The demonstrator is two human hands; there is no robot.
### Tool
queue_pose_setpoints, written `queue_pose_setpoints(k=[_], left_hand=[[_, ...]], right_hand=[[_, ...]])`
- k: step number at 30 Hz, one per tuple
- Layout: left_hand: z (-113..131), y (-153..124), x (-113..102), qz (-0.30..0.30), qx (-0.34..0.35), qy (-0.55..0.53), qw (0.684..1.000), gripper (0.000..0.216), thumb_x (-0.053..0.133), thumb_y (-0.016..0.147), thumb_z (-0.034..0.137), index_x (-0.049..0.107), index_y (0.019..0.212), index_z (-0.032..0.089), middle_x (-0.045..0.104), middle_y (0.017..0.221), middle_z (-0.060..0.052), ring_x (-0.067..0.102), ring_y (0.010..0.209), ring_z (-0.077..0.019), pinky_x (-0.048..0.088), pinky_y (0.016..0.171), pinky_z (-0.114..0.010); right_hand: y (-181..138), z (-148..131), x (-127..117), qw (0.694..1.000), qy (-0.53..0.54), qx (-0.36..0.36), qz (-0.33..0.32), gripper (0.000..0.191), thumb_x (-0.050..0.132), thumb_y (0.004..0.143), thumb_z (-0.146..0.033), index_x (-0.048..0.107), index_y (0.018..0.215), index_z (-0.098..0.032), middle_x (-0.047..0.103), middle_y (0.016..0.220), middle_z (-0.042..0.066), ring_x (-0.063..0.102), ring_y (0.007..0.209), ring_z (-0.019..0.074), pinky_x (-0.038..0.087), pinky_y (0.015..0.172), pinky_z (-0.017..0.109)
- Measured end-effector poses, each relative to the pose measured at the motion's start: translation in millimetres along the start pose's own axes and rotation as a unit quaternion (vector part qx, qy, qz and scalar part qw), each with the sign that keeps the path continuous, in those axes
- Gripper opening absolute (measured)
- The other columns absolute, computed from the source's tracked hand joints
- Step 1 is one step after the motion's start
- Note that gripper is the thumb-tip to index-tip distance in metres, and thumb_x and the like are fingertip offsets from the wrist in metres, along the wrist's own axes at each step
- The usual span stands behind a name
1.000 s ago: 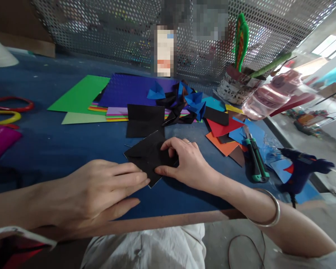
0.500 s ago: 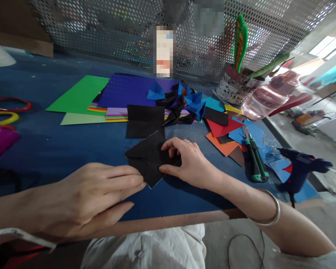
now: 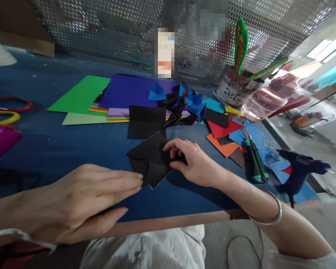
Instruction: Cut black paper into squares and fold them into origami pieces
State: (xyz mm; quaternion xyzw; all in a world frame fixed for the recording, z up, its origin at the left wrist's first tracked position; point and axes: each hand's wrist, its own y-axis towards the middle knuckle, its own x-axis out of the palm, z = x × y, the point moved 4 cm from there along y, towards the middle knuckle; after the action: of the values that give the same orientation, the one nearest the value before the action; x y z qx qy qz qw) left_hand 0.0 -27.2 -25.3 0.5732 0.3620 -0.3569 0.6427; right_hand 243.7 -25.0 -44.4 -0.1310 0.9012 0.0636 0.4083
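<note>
A black sheet of paper (image 3: pixel 154 160), creased and partly folded, lies on the blue table in front of me with one corner pointing at the front edge. My left hand (image 3: pixel 100 192) rests flat from the left, its fingers stretched out and their tips on the paper's lower left part. At the right side, my right hand (image 3: pixel 192 160) has its thumb and curled fingers closed on the paper's edge. Just behind lies a second black piece of paper (image 3: pixel 147 121) with a crease across it. Folded blue and black paper shapes (image 3: pixel 195 104) are heaped behind my right hand.
Coloured sheets (image 3: pixel 128 91) are stacked at the back. Paper scraps (image 3: pixel 225 129), a green-black utility knife (image 3: pixel 254 158) and a blue glue gun (image 3: pixel 299 168) lie to the right. A pink bottle (image 3: pixel 266 101) and a pot (image 3: pixel 229 87) stand behind. Scissors handles (image 3: pixel 11 104) show at left.
My right thumb has drawn back toward the right edge of the paper. My left fingertips have slid slightly left, with the thumb farther from the paper.
</note>
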Motion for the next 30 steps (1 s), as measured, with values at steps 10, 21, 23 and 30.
queue_pose_setpoints(k=[10, 21, 23, 30], left_hand=[[3, 5, -6, 0.044, -0.016, 0.009, 0.999, 0.042, 0.040, 0.114, 0.023, 0.082, 0.112, 0.016, 0.088, 0.109, -0.003, 0.082, 0.100, -0.0146, 0.064, 0.083, -0.022], [6, -3, -1, 0.059, -0.055, 0.022, 0.996, 0.048, 0.036, 0.119, 0.032, 0.082, 0.114, 0.020, 0.088, 0.112, 0.002, 0.081, 0.102, -0.0121, 0.061, 0.086, -0.023], [5, -5, 0, 0.064, -0.064, 0.017, 0.996, 0.047, 0.037, 0.119, 0.035, 0.081, 0.116, 0.021, 0.088, 0.115, 0.002, 0.081, 0.104, -0.0118, 0.060, 0.087, -0.023], [5, -6, 3, 0.069, -0.069, 0.011, 0.995, 0.044, 0.040, 0.119, 0.037, 0.082, 0.116, 0.023, 0.088, 0.114, 0.003, 0.080, 0.104, -0.0117, 0.059, 0.089, -0.023]], right_hand=[[2, 15, -2, 0.986, 0.031, -0.081, 0.142, 0.026, 0.054, 0.100, -0.014, 0.063, 0.123, -0.021, 0.073, 0.116, 0.009, 0.067, 0.096, 0.0208, 0.056, 0.083, 0.036], [-2, 3, -5, 0.968, -0.067, -0.125, 0.209, 0.020, 0.052, 0.108, -0.022, 0.064, 0.125, -0.020, 0.071, 0.112, 0.011, 0.068, 0.108, 0.0259, 0.055, 0.096, 0.042], [-2, 3, -4, 0.970, -0.068, -0.134, 0.192, 0.021, 0.053, 0.107, -0.020, 0.063, 0.125, -0.021, 0.073, 0.109, 0.009, 0.069, 0.105, 0.0254, 0.054, 0.094, 0.041], [-3, 0, 0, 0.975, -0.075, -0.114, 0.173, 0.027, 0.055, 0.102, -0.019, 0.065, 0.128, -0.020, 0.074, 0.099, 0.006, 0.070, 0.096, 0.0238, 0.050, 0.086, 0.039]])
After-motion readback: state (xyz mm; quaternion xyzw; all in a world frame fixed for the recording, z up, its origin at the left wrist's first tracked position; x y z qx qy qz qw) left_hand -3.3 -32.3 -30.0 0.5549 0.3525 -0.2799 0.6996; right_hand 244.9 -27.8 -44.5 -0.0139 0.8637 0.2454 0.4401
